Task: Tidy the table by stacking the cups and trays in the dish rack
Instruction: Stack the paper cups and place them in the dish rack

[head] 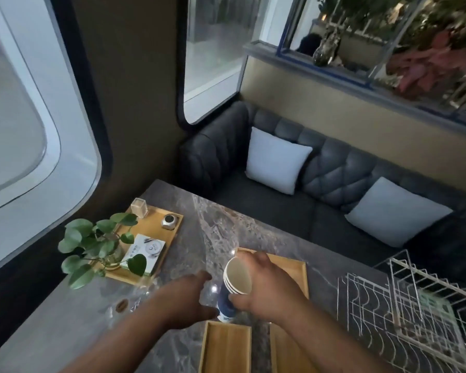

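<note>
Paper cups point(237, 277) tilted, right hand point(264, 292) grip, left hand point(189, 300) beside

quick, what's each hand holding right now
left hand: around a clear cup, too blurred to tell whether it grips
right hand: holding the stack of paper cups

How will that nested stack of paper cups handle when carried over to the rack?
Probably very light: the stack of paper cups looks like thin paper, gripped by the right hand. Likely crushable, so a hard squeeze may dent the walls. The rims sit staggered and the stack is tilted, so the cups seem loosely nested and might separate if tipped further.
</note>
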`<state>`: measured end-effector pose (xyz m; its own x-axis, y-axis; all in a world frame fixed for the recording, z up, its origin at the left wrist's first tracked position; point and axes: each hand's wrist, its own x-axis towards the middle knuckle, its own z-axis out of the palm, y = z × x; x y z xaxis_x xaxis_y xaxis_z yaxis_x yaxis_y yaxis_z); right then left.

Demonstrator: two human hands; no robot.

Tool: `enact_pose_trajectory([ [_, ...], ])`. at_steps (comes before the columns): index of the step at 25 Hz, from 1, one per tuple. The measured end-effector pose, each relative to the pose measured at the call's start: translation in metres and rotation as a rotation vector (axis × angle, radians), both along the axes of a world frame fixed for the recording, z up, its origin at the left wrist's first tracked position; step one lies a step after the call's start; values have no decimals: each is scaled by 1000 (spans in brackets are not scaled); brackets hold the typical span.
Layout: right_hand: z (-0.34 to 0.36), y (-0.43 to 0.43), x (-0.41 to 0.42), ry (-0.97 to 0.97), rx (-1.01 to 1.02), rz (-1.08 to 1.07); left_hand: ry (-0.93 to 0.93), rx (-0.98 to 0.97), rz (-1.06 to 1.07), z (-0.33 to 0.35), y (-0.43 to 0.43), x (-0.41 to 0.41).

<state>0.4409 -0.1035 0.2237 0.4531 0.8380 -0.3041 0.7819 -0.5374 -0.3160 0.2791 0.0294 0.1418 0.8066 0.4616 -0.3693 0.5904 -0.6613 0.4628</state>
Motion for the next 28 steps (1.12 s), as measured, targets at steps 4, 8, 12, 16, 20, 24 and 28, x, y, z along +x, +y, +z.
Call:
enact_pose_trajectory([
  [4, -6, -39, 19, 0, -130, -35, 121, -100, -119, -25, -18, 4],
  [8, -10, -106, 49, -6, -165, -178, 241, -80, -300, -33, -52, 44],
  [12, 1, -169, 73, -30, -121, -245, 170, -6, -401, -22, -94, 90],
  [16, 22, -234, 92, -71, -63, -304, 78, 88, -472, 1, -142, 143],
  [20, 48, -293, 114, -89, -3, -360, -9, 165, -539, 27, -191, 201],
  [24, 77, -343, 142, -138, 61, -398, -123, 218, -564, 61, -235, 261],
  [28, 105, -376, 173, -168, 138, -414, -316, 246, -509, 92, -271, 311],
])
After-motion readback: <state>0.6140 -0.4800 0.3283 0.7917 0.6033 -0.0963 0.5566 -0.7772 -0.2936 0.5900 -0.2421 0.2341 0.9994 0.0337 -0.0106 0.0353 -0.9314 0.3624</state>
